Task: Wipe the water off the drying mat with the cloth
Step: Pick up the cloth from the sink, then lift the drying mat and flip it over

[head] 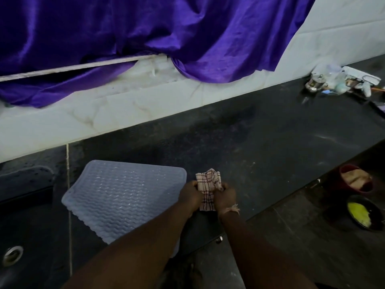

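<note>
Seemingly cloth (207, 185) between both hands (208, 198)

Purple satin cloth (145, 32) draped across the upper half of the frame, over a white marble-look wall (108, 113). Dark stone desk (260, 138) running from lower left to upper right. Black sink (27, 236) at lower left, metal drain (12, 252) in its bottom. Cluster of small items at upper right, among them a small metal pot (314, 83); the others too blurred to name. Red bucket (354, 180) and black bowl with something yellow (361, 213) at right edge, below the desk.
</note>
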`<state>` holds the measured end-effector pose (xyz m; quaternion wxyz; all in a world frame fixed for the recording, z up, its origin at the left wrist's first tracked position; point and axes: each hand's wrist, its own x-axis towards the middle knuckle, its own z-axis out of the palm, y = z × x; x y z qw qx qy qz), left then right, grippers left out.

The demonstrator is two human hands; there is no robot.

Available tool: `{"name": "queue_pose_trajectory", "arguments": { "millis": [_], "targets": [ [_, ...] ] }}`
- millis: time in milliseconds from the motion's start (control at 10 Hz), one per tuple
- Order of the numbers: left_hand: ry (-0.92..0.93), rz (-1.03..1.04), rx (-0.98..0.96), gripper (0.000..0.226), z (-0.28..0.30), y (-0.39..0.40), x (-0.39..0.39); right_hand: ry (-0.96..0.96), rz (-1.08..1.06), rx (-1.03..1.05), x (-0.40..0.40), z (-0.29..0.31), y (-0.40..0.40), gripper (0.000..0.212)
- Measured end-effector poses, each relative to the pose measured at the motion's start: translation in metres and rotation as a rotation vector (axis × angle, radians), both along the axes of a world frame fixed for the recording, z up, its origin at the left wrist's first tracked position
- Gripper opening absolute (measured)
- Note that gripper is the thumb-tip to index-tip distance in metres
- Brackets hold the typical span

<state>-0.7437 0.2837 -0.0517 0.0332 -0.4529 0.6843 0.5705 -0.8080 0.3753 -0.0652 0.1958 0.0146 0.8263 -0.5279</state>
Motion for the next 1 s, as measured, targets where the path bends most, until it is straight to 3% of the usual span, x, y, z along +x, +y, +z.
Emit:
{"name": "queue_pose_trajectory", "arguments": {
  "millis": [100,200,300,400,500,600,700,800,900,1000],
  "targets": [
    [-0.036,0.015,-0.123,0.022,-0.009,0.001,0.0,0.05,0.123,0.149,-0.005,-0.006,0.002,0.02],
    [-0.034,0.079,-0.141,0.014,-0.01,-0.001,0.005,0.271,0.158,0.535,0.009,0.0,-0.007,0.046],
    [-0.03,0.199,-0.254,0.012,-0.002,-0.023,0.018,0.569,0.235,0.523,0.025,0.023,-0.036,0.053],
    [-0.022,0.325,-0.323,0.024,0.012,-0.056,0.046,0.509,0.594,0.309,0.034,0.036,-0.079,0.033],
    [-0.227,0.444,-0.409,0.032,0.016,-0.086,0.079,0.347,0.79,0.384,0.042,0.03,-0.109,0.038],
    [-0.289,0.628,-0.408,0.035,0.02,-0.104,0.123,0.374,0.798,0.609,0.042,0.017,-0.117,0.046],
    [-0.316,0.87,-0.383,0.043,0.019,-0.114,0.174,0.396,0.741,0.652,0.042,0.008,-0.118,0.049],
    [-0.359,0.966,-0.249,0.049,0.018,-0.118,0.207,0.339,0.702,0.736,0.038,0.008,-0.124,0.057],
    [-0.216,0.978,-0.154,0.041,0.011,-0.119,0.227,0.194,0.641,0.728,0.03,-0.001,-0.134,0.06],
    [-0.072,0.947,-0.095,0.026,-0.002,-0.125,0.232,0.126,0.636,0.64,0.027,-0.003,-0.136,0.04]
  ]
}}
